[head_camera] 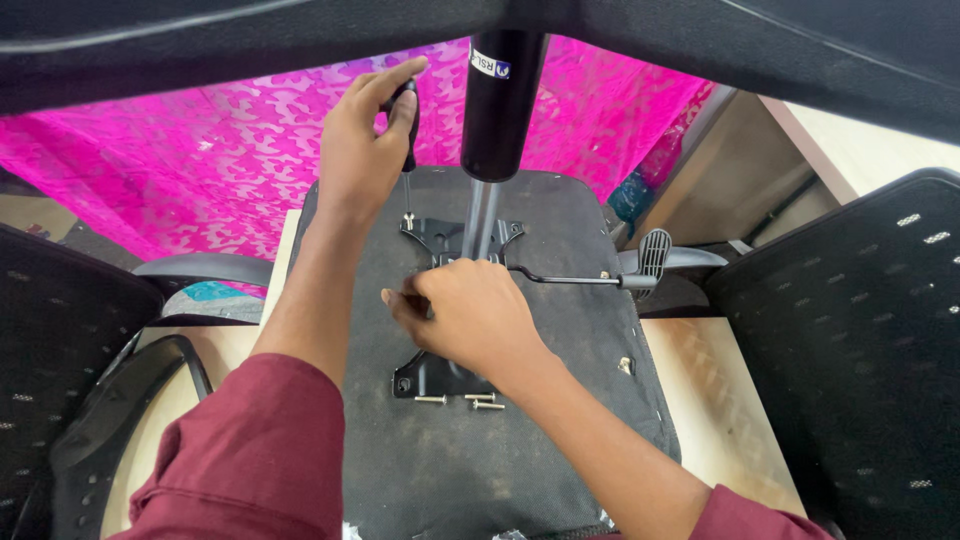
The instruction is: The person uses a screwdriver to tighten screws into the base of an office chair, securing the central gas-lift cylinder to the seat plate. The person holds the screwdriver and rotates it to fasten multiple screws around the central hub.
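An upturned office chair seat [560, 440], dark fabric underside up, lies on a wooden table. A black metal mounting plate [432, 378] with a gas lift cylinder [498, 100] stands at its middle. My left hand [366, 140] grips a black-handled screwdriver [407, 150] held upright, its tip on a screw at the plate's far left corner. My right hand [470, 312] rests on the plate beside the cylinder's base, fingers curled; what they pinch is hidden. Three loose screws [468, 401] lie on the seat just below the plate.
A height lever [600, 278] with a ribbed paddle sticks out to the right. Black mesh chair backs [850, 330] stand at right and left. An armrest [200, 268] lies at left. Pink patterned cloth [200, 150] hangs behind. The wooden table [710, 400] shows at right.
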